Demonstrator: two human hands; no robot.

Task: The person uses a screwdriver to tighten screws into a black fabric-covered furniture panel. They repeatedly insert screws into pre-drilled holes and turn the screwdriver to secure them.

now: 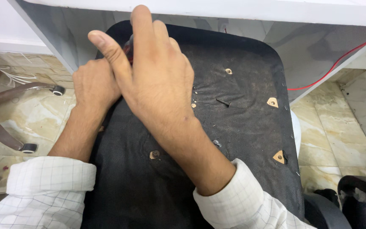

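Observation:
A black fabric-covered chair seat (242, 127) lies underside up before me, with several mounting holes showing bare wood (279, 157). My right hand (157, 80) reaches across to the seat's far left corner, fingers stretched out and thumb raised. My left hand (93, 87) is curled at the seat's left edge, right under the right thumb. A small red and dark object (127, 47) peeks out between the two hands; most of it is hidden, and I cannot tell which hand holds it. A loose dark screw (223, 101) lies on the fabric to the right of my right hand.
A chair base with castors (29, 148) lies on the marble floor at the left. A white desk (234, 8) overhangs the seat's far edge. A red cable (335, 63) runs under it at the right. Another black chair part (361, 199) sits at the bottom right.

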